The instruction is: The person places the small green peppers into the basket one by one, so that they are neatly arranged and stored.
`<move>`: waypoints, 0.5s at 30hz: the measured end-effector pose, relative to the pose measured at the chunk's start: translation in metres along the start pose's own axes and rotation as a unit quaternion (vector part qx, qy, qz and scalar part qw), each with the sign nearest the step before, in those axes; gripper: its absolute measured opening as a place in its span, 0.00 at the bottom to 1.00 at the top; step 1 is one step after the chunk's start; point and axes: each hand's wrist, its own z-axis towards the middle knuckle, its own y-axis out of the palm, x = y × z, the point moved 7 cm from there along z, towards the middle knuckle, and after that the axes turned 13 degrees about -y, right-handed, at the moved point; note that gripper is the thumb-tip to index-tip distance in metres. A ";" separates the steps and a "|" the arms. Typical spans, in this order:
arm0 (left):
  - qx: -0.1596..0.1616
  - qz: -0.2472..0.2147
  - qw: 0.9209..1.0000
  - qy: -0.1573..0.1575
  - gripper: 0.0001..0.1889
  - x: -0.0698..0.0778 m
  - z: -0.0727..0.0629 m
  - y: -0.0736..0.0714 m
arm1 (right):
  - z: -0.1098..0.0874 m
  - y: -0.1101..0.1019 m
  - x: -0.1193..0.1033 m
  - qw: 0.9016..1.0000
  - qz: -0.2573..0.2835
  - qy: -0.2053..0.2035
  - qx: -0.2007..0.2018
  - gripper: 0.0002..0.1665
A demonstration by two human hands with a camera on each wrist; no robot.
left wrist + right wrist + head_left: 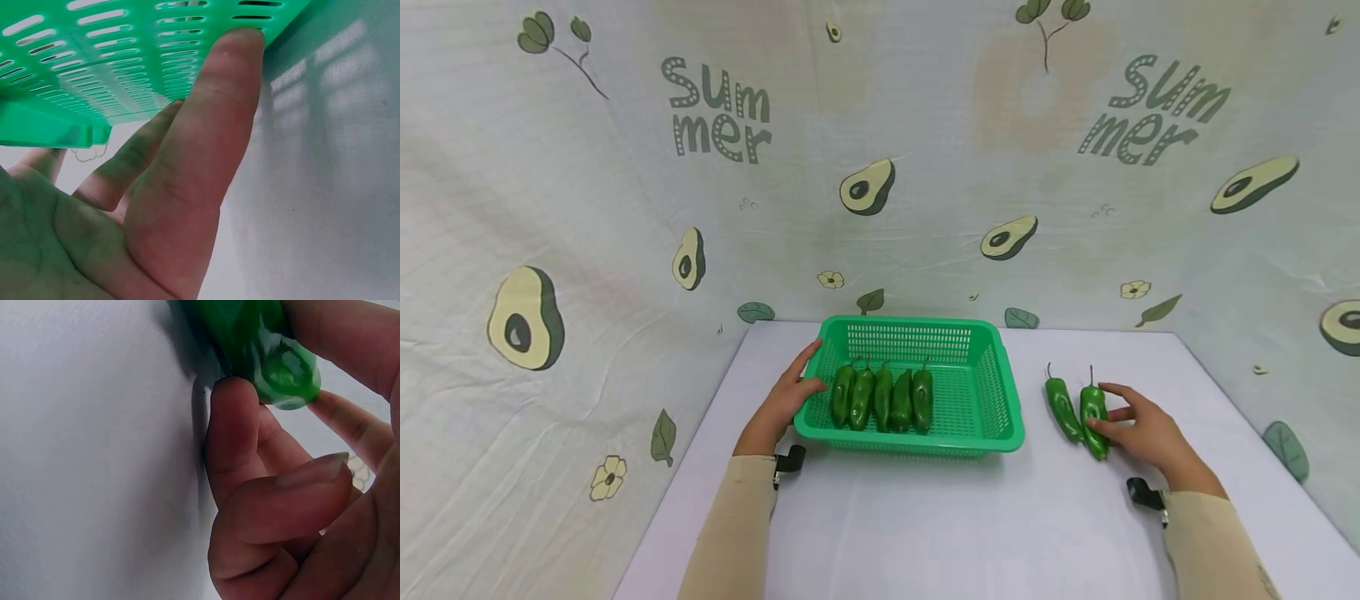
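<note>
A green slotted plastic basket (910, 447) stands on the table, with several green chili peppers (883, 396) lined up in its left half. At its left end my left hand (787, 398) holds the basket, thumb over the rim. In the left wrist view, fingers (212, 119) of that hand touch the slotted outer side. To the right of the basket, my right hand (1138, 427) grips a green chili pepper (1093, 407) between thumb and fingers. The right wrist view shows this pepper (269, 356) close to the cloth. Another green chili pepper (1062, 407) lies just left of it.
The table (925, 533) has a white cover. Behind and on both sides hangs a pale cloth (925, 108) printed with avocados, leaves and lettering. Each wrist wears a small black camera, the left one (791, 457) near the basket's front left corner.
</note>
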 end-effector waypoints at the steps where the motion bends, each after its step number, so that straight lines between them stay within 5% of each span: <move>1: -0.001 0.000 1.000 0.000 0.46 0.000 0.000 0.001 | -0.001 0.000 0.000 1.000 -0.001 -0.002 0.002 0.58; 15: -0.001 0.004 1.000 0.006 0.47 0.002 0.001 0.000 | -0.001 0.005 0.006 0.999 0.007 0.002 0.031 0.59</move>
